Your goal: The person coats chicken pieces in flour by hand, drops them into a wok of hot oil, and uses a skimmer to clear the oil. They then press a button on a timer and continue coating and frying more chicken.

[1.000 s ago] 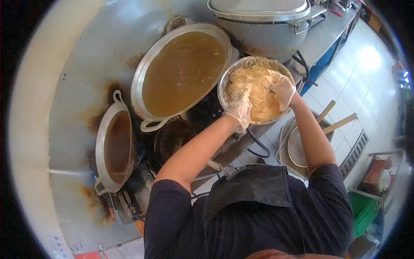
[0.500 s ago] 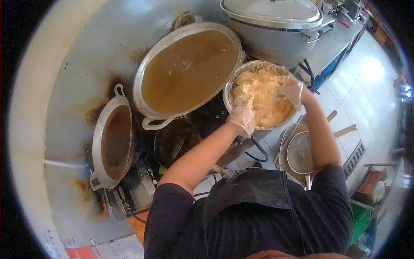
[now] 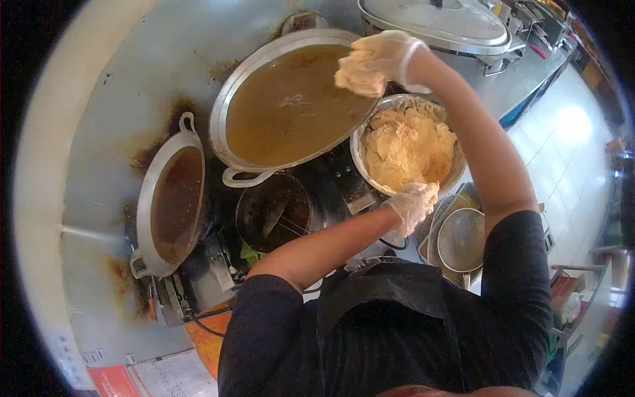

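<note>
My right hand, in a clear plastic glove, is over the right edge of a large wok of oil. Its fingers curl around a flour-coated piece of food, whose kind I cannot make out. My left hand, gloved too, is at the near rim of a metal bowl. The left fingers are bent and crusted with flour; whether a piece is inside them is hidden. Pale, lumpy flour-coated food fills the bowl.
A smaller wok of dark oil stands at left, and a dark pan sits between. A big lidded pot is behind the bowl. Round strainers lie at lower right.
My right hand has risen out of the bowl and moved left to the large wok, carrying a floured piece. My left hand has drawn back from the food to the near rim.
</note>
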The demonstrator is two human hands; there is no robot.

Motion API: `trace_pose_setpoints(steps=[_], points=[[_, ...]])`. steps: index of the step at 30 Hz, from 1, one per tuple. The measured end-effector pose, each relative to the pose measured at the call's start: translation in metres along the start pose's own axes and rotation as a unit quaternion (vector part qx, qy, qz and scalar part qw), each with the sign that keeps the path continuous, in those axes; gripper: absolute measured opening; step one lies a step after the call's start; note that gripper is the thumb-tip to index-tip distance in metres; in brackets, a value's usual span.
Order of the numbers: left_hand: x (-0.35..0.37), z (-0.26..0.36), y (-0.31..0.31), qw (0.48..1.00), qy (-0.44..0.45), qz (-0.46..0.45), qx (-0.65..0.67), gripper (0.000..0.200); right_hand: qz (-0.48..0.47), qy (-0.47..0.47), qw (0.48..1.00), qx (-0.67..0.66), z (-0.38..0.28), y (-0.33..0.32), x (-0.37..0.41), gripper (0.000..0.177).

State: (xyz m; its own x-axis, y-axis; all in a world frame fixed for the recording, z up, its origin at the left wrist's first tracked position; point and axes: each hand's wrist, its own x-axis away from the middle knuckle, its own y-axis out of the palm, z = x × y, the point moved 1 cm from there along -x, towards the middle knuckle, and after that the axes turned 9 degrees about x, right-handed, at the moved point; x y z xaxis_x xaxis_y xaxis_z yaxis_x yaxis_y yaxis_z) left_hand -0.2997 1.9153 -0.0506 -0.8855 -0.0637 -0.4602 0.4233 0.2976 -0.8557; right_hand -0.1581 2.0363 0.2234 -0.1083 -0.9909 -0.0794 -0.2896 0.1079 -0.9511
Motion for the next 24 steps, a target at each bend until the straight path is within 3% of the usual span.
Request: trace_pose_setpoints(steps=[4,7,10,12,15,17,18,19,20,21,23,24], points=[[-0.011,-0.005,0.047,0.965,0.024,-0.056,0.256,0.020,-0.063,-0.034,0.968,0.239,-0.024,0.040,-0.048,0.032],[-0.021,-0.007,0.059,0.911,0.052,-0.102,0.396,0.019,-0.079,-0.127,0.918,0.368,-0.028,0.070,-0.063,0.027],[-0.030,-0.008,0.029,0.899,0.085,-0.169,0.396,0.022,-0.083,-0.107,0.919,0.371,-0.036,0.051,-0.051,0.030],[-0.025,-0.007,0.048,0.898,0.083,-0.131,0.411,0.022,-0.069,-0.042,0.948,0.307,-0.033,0.046,-0.052,0.034],[-0.025,-0.014,0.047,0.912,0.110,-0.145,0.368,0.022,-0.027,-0.178,0.875,0.450,0.005,0.031,-0.035,0.039],[-0.030,-0.026,0.032,0.914,0.121,-0.174,0.347,0.023,0.032,-0.205,0.857,0.472,0.049,0.037,-0.032,0.041],[-0.032,-0.031,0.029,0.912,0.117,-0.185,0.347,0.023,0.106,-0.234,0.856,0.449,0.067,0.039,-0.017,0.040],[-0.035,-0.033,0.025,0.910,0.112,-0.196,0.347,0.023,0.003,-0.202,0.865,0.459,0.079,0.050,-0.014,0.039],[-0.027,-0.032,0.046,0.917,0.100,-0.137,0.362,0.022,-0.099,-0.168,0.864,0.465,0.079,0.055,-0.003,0.038],[-0.026,-0.033,0.050,0.912,0.095,-0.133,0.376,0.022,-0.199,-0.133,0.853,0.464,0.081,0.060,0.004,0.039],[-0.021,-0.039,0.055,0.902,0.084,-0.129,0.403,0.022,-0.233,-0.067,0.911,0.335,0.098,0.090,0.018,0.043],[-0.027,-0.044,0.033,0.891,0.049,-0.193,0.407,0.023,-0.242,-0.028,0.937,0.249,0.110,0.110,0.024,0.046]])
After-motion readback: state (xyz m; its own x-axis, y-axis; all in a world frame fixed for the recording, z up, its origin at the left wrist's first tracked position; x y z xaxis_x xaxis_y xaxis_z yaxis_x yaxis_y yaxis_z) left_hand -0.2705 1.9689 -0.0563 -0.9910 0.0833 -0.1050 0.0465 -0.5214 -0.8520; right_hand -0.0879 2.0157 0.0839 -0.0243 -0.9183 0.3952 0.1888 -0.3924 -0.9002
